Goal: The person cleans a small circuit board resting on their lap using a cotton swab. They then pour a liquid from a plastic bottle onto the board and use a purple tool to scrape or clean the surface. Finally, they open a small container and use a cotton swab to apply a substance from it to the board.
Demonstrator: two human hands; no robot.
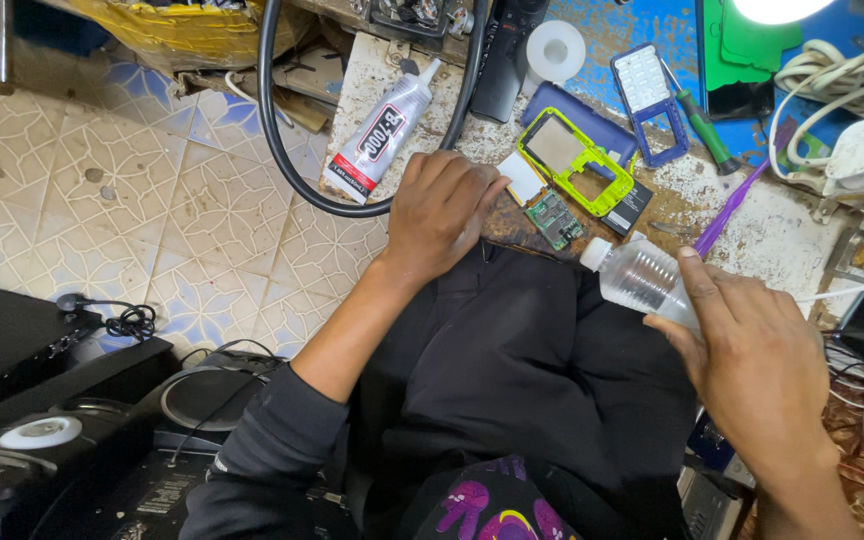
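My right hand [752, 350] grips a small clear plastic bottle [637, 275] with a white cap, tilted toward the bench, and a purple brush handle [727, 215] rises from the same grip. My left hand [437, 210] rests palm down on the worn bench edge, fingers curled over a small white piece [522, 180]. Just right of it lie a green circuit board [555, 220] and a lime-green phone frame [577, 160]. A blue phone keypad shell [647, 100] lies further back.
A white glue tube [382, 130] lies inside a loop of black cable [282, 150]. A green-handled screwdriver [707, 135], a white tape roll [555, 50] and coiled white cords [832, 80] sit on the bench. Black speakers [42, 400] stand on the tiled floor at left.
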